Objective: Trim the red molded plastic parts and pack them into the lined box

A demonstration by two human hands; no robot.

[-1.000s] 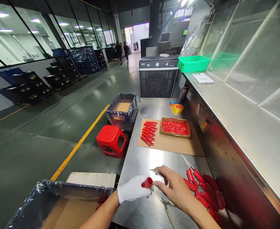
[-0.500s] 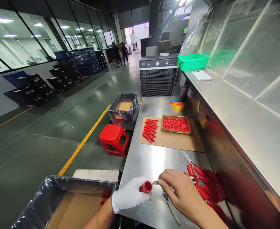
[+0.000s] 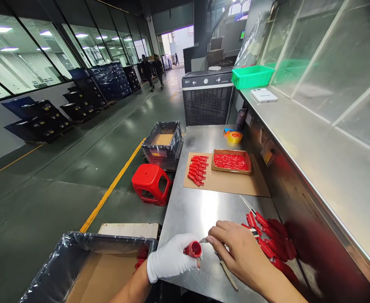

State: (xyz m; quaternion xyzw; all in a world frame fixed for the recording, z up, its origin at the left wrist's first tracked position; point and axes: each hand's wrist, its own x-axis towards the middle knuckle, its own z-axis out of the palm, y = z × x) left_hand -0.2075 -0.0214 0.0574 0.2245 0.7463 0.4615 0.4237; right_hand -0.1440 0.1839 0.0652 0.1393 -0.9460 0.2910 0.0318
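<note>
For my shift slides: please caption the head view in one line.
Gloved left hand holds a red plastic part; bare right hand holds a small blade to it, over a steel table.

Glossy plastic part (image 3: 193, 249), shiny steel tabletop (image 3: 197, 214), cloth glove (image 3: 169, 257)

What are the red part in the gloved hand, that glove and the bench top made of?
The red part looks like moulded plastic or rubber, glossy and solid red; I can't tell which. The glove looks like matte white cotton, with soft folds. The bench top looks like stainless steel, its brushed surface brightly reflecting light.
</note>
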